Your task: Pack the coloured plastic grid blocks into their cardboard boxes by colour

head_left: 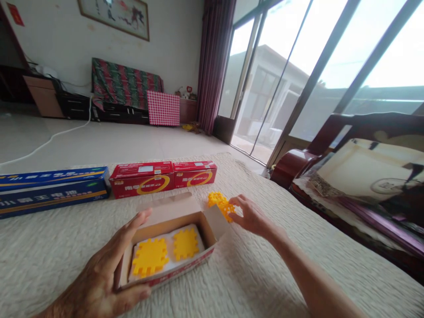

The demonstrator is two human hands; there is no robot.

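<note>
My left hand [109, 265] grips the left end of an open cardboard box [208, 254], thumb along the near side and fingers behind the far side. Its flaps are folded outward. Inside, two flat yellow notched plastic pieces lie side by side on a whitish layer: a left piece [150, 257] and a smaller-looking right piece [185, 244]. Beyond the box's right end sit yellow openwork plastic blocks [217, 199] on the quilted cover. My right hand [250, 215] has thumb and forefinger at either side of the nearest block's edge; how firmly it holds is hard to see.
Behind the open box stand a blue box pair [56, 190], a red box [142, 179] and another red box [195, 173] in a row. The quilted cover [265, 274] spreads underneath. A dark wooden sofa [294, 165] stands at right, beside glass doors.
</note>
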